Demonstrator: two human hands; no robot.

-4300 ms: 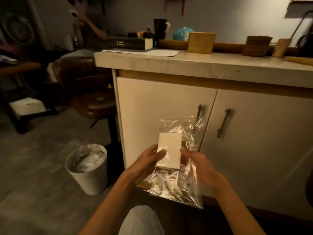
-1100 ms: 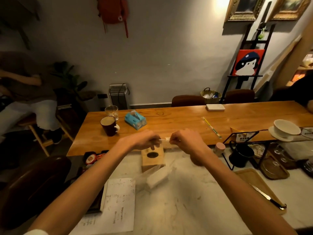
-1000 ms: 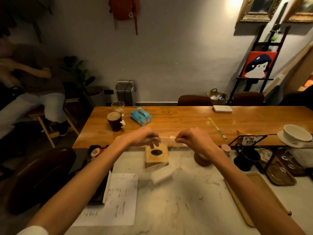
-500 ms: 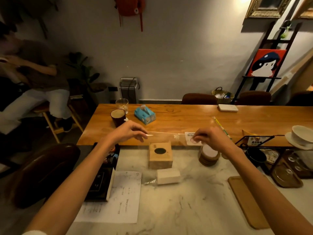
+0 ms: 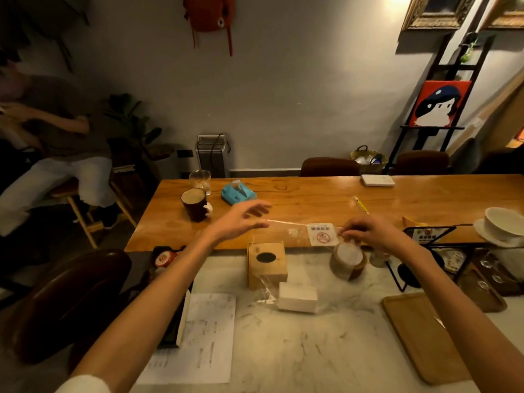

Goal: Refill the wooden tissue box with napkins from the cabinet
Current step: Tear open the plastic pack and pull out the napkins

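The box [image 5: 266, 265] stands upright on the counter [image 5: 283, 350], near its far edge, with its oval slot facing up. Just in front of it and a little to the right, a white stack of napkins [image 5: 297, 300] lies flat on the counter. Clear wrap [image 5: 265, 292] is crumpled against the stack's left side and touches the box's front. Whether the stack sits inside the wrap or only beside it cannot be told. Above the box a clear strip [image 5: 286, 226] stretches sideways between the hands, with a white label [image 5: 323, 234] at its right end. The right hand [image 5: 371, 232] pinches the strip just beside the label, fingers curled down. The left hand [image 5: 242, 219] is flat, fingers stretched out and loosely spread, gripping nothing. The strip's left end lies just under its fingertips, and whether they touch cannot be told. A round stack of coasters [image 5: 347, 262] sits right of the box, below the right hand. A printed paper [image 5: 204, 336] lies at the counter's near left and a wooden tray [image 5: 419, 333] at its near right. Beyond the counter runs a table [image 5: 312, 199], with a dark mug [image 5: 195, 204], a glass [image 5: 200, 180] and a blue tissue pack [image 5: 238, 192] on its left part. A white cup [image 5: 504, 222] on a saucer stands at the far right. A dark chair [image 5: 68, 302] is left of the counter, and a person [image 5: 56, 137] sits farther left.
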